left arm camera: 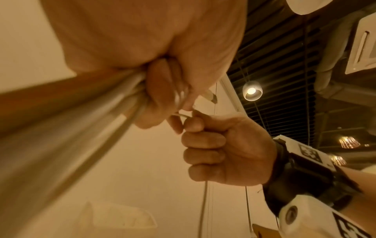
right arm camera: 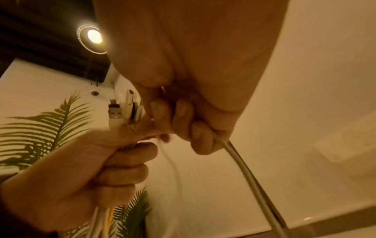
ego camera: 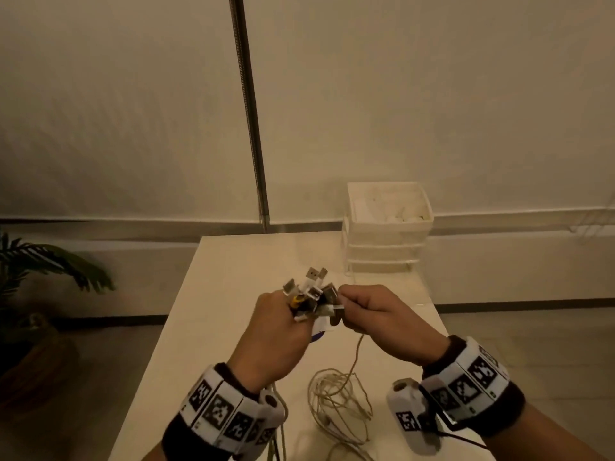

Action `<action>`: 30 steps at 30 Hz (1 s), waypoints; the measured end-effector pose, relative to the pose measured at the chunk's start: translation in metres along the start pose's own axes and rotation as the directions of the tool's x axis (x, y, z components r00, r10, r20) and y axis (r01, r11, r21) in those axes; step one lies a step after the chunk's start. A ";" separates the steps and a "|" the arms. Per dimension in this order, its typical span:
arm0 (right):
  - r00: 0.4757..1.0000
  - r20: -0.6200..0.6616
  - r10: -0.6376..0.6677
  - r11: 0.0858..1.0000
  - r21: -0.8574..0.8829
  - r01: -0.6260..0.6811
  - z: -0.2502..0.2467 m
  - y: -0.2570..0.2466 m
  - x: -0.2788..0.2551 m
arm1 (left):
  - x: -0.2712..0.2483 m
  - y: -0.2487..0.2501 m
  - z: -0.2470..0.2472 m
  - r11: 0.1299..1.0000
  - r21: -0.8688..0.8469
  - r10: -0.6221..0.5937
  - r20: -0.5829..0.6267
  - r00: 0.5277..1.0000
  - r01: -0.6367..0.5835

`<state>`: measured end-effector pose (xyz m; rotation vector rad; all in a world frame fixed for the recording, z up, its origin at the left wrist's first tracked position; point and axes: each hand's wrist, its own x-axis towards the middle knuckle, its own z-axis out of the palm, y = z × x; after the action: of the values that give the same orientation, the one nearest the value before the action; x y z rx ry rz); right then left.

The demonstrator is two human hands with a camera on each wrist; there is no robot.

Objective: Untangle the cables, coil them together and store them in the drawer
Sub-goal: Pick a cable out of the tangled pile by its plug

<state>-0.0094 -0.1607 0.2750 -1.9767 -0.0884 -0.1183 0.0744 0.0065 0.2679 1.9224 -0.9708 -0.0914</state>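
Note:
Over the white table (ego camera: pixel 206 327) my left hand (ego camera: pixel 286 324) grips a bundle of white and yellow cables just below their ends. Several USB plugs (ego camera: pixel 312 282) fan up out of the fist, and they also show in the right wrist view as plugs (right arm camera: pixel 116 112). My right hand (ego camera: pixel 362 307) touches the bundle from the right and pinches one cable end (ego camera: pixel 336 316). That cable (ego camera: pixel 357 351) hangs down to a loose tangle of cable (ego camera: pixel 336 400) on the table. The bundle's long part (ego camera: pixel 278 437) drops below my left wrist.
A white stacked drawer unit (ego camera: pixel 387 234) stands at the table's back right, its top tray holding white items. A metal pole (ego camera: pixel 254 144) rises behind the table. A potted plant (ego camera: pixel 40 261) stands on the floor at the left.

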 end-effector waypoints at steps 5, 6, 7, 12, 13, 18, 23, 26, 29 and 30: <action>0.998 0.010 0.058 0.998 0.028 -0.058 -0.007 0.017 -0.014 | 0.013 -0.007 -0.021 0.995 0.086 -0.029 -0.266 0.964 0.054; 0.997 0.016 0.075 0.996 0.057 -0.075 -0.007 0.025 -0.017 | 0.018 -0.010 -0.031 0.994 0.022 -0.093 -0.368 0.925 0.108; 0.995 0.013 0.097 0.992 0.079 -0.098 -0.007 0.034 -0.020 | 0.024 -0.015 -0.046 0.987 -0.078 -0.158 -0.468 0.870 0.138; 0.966 -0.061 0.252 0.966 0.075 -0.248 -0.008 0.072 -0.034 | 0.030 -0.024 -0.106 0.918 -0.328 -0.389 -0.649 0.653 0.222; 0.962 -0.074 0.262 0.963 0.085 -0.256 -0.008 0.074 -0.034 | 0.026 -0.023 -0.104 0.932 -0.250 -0.362 -0.642 0.676 0.262; 0.971 -0.084 0.224 0.968 0.131 -0.212 -0.005 0.061 -0.019 | 0.009 -0.006 -0.061 0.971 0.084 -0.149 -0.527 0.837 0.226; 0.967 -0.096 0.235 0.969 0.099 -0.225 -0.003 0.050 -0.012 | 0.004 0.010 -0.030 0.956 0.265 0.030 -0.517 0.856 0.126; 0.957 -0.129 0.260 0.964 0.088 -0.250 -0.007 0.049 -0.014 | 0.007 0.008 -0.034 0.980 0.186 0.052 -0.581 0.812 0.071; 0.978 -0.078 0.195 0.980 0.049 -0.192 -0.010 0.040 -0.016 | 0.007 0.015 -0.021 0.979 0.131 0.185 -0.227 0.956 -0.158; 0.986 -0.051 0.156 0.987 0.036 -0.154 -0.010 0.036 -0.015 | 0.006 0.016 -0.011 0.969 0.141 0.212 -0.072 0.975 -0.200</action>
<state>-0.0203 -0.1842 0.2443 -1.9399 0.0982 -0.0682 0.0739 0.0062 0.2885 1.9164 -1.1360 0.1808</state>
